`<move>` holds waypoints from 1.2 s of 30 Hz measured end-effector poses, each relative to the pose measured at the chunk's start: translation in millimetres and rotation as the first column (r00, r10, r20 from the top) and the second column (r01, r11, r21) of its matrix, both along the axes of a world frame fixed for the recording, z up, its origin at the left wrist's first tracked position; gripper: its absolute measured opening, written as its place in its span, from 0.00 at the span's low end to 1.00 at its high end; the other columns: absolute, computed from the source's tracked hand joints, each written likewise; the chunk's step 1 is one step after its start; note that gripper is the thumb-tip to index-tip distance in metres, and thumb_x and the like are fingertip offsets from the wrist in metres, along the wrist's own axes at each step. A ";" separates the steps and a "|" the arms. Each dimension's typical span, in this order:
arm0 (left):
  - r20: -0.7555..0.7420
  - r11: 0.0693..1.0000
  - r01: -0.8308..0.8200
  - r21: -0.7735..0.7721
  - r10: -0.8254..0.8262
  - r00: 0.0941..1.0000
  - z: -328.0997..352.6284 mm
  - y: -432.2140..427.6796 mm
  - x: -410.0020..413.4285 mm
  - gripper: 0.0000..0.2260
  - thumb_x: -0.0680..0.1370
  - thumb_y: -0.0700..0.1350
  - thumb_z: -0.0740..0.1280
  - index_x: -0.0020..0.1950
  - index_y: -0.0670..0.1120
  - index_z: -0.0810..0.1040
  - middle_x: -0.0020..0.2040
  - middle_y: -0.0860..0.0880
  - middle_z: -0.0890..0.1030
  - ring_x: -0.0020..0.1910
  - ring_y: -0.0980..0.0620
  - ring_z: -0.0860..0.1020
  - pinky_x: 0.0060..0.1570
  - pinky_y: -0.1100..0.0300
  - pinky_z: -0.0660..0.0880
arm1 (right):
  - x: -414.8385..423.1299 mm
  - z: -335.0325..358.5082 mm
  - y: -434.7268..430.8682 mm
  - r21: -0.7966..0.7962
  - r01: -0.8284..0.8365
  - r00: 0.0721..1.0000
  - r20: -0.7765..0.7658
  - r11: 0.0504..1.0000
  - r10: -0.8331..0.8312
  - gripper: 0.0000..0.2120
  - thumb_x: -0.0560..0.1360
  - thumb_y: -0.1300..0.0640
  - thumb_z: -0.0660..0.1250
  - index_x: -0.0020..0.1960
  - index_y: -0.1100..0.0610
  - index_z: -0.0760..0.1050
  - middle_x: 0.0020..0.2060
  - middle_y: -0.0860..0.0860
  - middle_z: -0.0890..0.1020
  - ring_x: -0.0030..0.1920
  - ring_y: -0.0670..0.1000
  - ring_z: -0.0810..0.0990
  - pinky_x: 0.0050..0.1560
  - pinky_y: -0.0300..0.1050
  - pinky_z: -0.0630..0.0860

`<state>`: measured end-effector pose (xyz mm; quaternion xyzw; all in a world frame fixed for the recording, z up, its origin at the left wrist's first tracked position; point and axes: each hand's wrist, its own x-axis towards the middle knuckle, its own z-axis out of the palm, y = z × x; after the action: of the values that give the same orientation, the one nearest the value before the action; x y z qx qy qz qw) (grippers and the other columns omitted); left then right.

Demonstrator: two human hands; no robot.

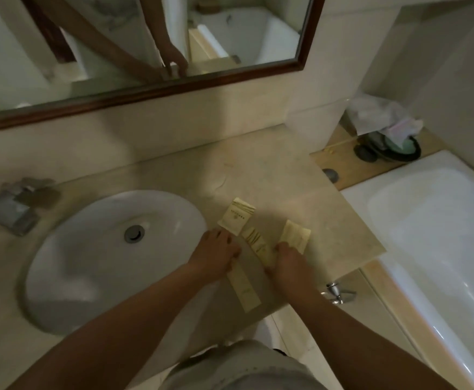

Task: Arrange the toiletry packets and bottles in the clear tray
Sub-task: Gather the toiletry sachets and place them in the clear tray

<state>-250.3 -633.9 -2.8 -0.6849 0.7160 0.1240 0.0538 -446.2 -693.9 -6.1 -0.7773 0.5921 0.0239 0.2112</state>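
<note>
Several cream toiletry packets lie on the beige counter right of the sink. A printed packet (237,216) lies farthest back. A narrow packet (255,240) lies tilted in the middle, and a wider packet (295,235) lies to its right. A long packet (244,289) lies nearest me. My left hand (216,256) rests palm down, its fingers pinching the long packet's upper end. My right hand (289,263) covers the narrow packet's lower end, with its fingertips touching the wider packet. A faint darker patch between my hands may be the clear tray; I cannot tell. No bottles show.
A white sink (112,257) with a metal tap (10,206) fills the left of the counter. The counter edge (351,266) drops off to a white bathtub (432,235) on the right. A framed mirror (145,88) hangs behind. A crumpled bag (382,119) sits at the back right.
</note>
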 end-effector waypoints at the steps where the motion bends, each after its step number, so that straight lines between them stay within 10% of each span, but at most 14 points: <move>1: 0.018 1.000 0.001 0.015 -0.001 1.000 3.1 -1.0 -1.0 0.16 0.72 0.47 0.67 0.59 0.51 0.74 0.60 0.44 0.72 0.59 0.42 0.68 0.60 0.50 0.64 | -1.1 -1.1 -2.7 0.011 -0.019 1.000 0.008 1.000 0.019 0.22 0.69 0.45 0.72 0.58 0.50 0.71 0.48 0.52 0.79 0.48 0.56 0.80 0.41 0.49 0.74; 10: -0.140 0.906 -0.421 0.052 0.424 0.895 27.4 48.3 -20.4 0.06 0.70 0.44 0.68 0.39 0.50 0.71 0.40 0.49 0.79 0.46 0.47 0.74 0.64 0.48 0.66 | -17.9 12.8 -2.0 0.204 -0.102 0.953 0.301 0.974 0.037 0.08 0.72 0.47 0.62 0.38 0.51 0.71 0.35 0.47 0.77 0.36 0.50 0.76 0.32 0.44 0.69; 14: -0.357 0.759 -0.652 -0.007 0.607 0.710 41.1 108.4 -29.1 0.03 0.72 0.46 0.72 0.43 0.50 0.79 0.42 0.49 0.81 0.42 0.48 0.79 0.43 0.57 0.74 | -4.7 39.9 14.7 0.178 -0.215 0.898 0.422 0.960 0.123 0.05 0.72 0.51 0.63 0.46 0.51 0.75 0.36 0.45 0.78 0.36 0.47 0.76 0.29 0.41 0.65; 18: -0.434 0.699 -0.715 -0.029 0.635 0.639 52.8 158.7 -28.9 0.05 0.72 0.44 0.71 0.47 0.47 0.83 0.46 0.48 0.84 0.45 0.49 0.80 0.45 0.56 0.76 | 21.2 55.0 36.9 0.167 -0.367 0.838 0.486 0.915 0.248 0.03 0.74 0.55 0.62 0.44 0.52 0.74 0.36 0.47 0.79 0.35 0.49 0.78 0.29 0.44 0.69; 23: -0.575 0.433 -0.901 0.005 0.738 0.352 71.9 252.4 -2.6 0.06 0.70 0.40 0.73 0.44 0.51 0.84 0.41 0.55 0.84 0.42 0.55 0.81 0.44 0.59 0.75 | 92.2 75.2 107.0 0.079 -0.633 0.674 0.547 0.770 0.497 0.11 0.75 0.60 0.65 0.55 0.51 0.79 0.42 0.43 0.79 0.41 0.47 0.77 0.34 0.38 0.67; 29: -0.569 0.287 -0.957 -0.034 0.782 0.254 94.2 384.5 39.8 0.16 0.69 0.31 0.63 0.45 0.49 0.81 0.44 0.49 0.83 0.44 0.51 0.80 0.45 0.56 0.77 | 185.3 86.7 224.4 0.061 -0.812 0.509 0.562 0.581 0.652 0.09 0.75 0.61 0.63 0.52 0.53 0.78 0.45 0.49 0.82 0.44 0.51 0.80 0.39 0.44 0.74; 36: -0.733 -0.121 -0.991 -0.062 0.679 -0.037 115.9 522.1 107.5 0.09 0.68 0.36 0.73 0.42 0.49 0.79 0.39 0.49 0.80 0.36 0.53 0.76 0.40 0.57 0.74 | 280.6 89.4 354.9 0.084 -0.849 0.457 0.613 0.522 0.645 0.13 0.76 0.62 0.63 0.59 0.56 0.76 0.51 0.50 0.81 0.47 0.48 0.77 0.37 0.36 0.70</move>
<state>-142.7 -111.8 113.1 -0.8940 0.0300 0.0516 -0.4440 -165.6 -339.0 83.3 -0.8777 0.0828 0.0236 0.4714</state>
